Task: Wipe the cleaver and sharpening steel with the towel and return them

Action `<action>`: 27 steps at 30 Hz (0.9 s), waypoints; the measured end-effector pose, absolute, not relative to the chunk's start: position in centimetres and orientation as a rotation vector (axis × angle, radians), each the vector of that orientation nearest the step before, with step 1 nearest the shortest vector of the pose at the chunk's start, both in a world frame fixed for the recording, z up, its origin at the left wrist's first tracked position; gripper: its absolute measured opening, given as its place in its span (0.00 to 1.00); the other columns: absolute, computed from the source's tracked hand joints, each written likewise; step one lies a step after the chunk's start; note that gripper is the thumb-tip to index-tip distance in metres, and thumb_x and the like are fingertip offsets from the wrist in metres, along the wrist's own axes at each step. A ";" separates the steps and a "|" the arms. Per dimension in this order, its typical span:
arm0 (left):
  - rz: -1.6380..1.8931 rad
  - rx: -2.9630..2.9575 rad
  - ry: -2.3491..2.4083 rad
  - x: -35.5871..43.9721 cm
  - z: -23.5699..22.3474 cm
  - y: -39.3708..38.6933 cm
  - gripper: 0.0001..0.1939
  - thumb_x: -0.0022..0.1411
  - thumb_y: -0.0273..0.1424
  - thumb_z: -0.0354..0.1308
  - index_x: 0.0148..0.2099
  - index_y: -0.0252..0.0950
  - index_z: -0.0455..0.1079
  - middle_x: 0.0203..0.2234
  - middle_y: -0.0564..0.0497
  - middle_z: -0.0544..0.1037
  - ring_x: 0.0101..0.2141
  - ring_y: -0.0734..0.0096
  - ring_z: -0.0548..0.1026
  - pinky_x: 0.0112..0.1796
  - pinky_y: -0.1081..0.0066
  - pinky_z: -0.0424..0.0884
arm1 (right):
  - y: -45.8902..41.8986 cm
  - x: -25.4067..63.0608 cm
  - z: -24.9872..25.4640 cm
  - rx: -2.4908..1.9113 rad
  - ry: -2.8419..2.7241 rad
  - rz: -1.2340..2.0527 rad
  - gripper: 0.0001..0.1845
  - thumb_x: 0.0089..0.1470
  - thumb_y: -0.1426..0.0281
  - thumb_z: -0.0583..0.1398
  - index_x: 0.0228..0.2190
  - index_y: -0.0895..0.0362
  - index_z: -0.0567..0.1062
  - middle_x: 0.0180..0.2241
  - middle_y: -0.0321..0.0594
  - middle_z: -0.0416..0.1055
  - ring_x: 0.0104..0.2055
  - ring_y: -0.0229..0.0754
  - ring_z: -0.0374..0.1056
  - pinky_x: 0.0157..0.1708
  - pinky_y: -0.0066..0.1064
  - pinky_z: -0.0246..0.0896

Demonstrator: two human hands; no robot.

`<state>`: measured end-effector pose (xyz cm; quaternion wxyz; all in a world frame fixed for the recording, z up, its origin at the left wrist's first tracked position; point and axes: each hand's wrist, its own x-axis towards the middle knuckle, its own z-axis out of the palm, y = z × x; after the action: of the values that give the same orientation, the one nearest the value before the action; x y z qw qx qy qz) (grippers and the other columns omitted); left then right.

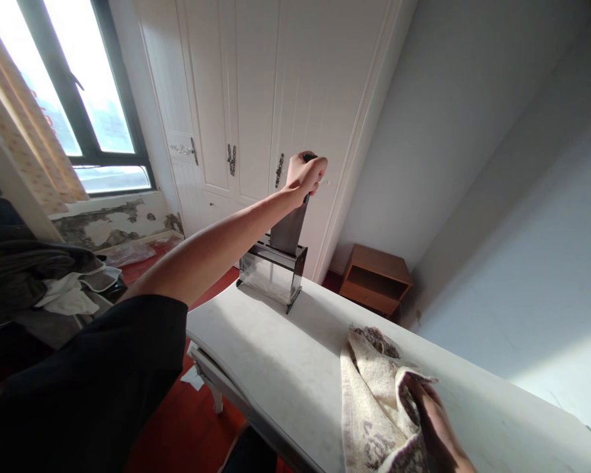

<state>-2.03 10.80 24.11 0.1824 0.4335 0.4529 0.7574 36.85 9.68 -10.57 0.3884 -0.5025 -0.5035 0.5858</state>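
My left hand (303, 174) is stretched far out and closed round the dark handle of a broad knife (288, 230). The blade's lower part sits inside a metal knife holder (272, 270) that stands upright at the far end of the white table (276, 368). My right hand (436, 424) rests near the table's front edge, its fingers gripping a cream and brown patterned towel (372, 401) that lies bunched on the tabletop.
White wardrobe doors (256, 98) with metal handles fill the wall behind the holder. A small wooden bedside cabinet (374, 279) stands on the floor at the right. Piled clothes (44, 282) lie at the left below a window (73, 79). The floor is red.
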 end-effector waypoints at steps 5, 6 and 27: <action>2.136 1.208 1.294 -2.7 22.7 11.3 0.13 0.40 0.22 0.52 0.25 0.39 0.50 0.13 0.59 0.50 0.16 0.82 0.49 0.21 0.71 0.48 | 9.6 37.0 -10.1 -1.300 -1.213 1.569 0.25 0.30 0.52 0.72 0.27 0.56 0.76 0.25 0.37 0.75 0.30 0.45 0.70 0.28 0.30 0.64; 2.135 1.213 1.304 -2.8 22.4 11.3 0.13 0.39 0.22 0.52 0.25 0.39 0.50 0.13 0.59 0.50 0.16 0.82 0.49 0.21 0.72 0.48 | 9.5 37.0 -10.0 -1.300 -1.214 1.574 0.25 0.31 0.52 0.72 0.27 0.56 0.76 0.25 0.37 0.75 0.30 0.46 0.71 0.28 0.30 0.64; 2.059 1.147 1.306 -3.9 15.7 10.3 0.12 0.41 0.23 0.52 0.23 0.39 0.50 0.11 0.61 0.52 0.13 0.81 0.51 0.17 0.75 0.52 | 9.4 36.8 -9.6 -1.354 -1.343 1.501 0.30 0.31 0.46 0.69 0.30 0.56 0.78 0.22 0.38 0.72 0.22 0.44 0.67 0.19 0.33 0.61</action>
<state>-3.92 10.29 15.73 0.2215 0.4152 0.4727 0.7451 36.84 9.38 -9.56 0.3496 -0.5228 -0.5184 0.5794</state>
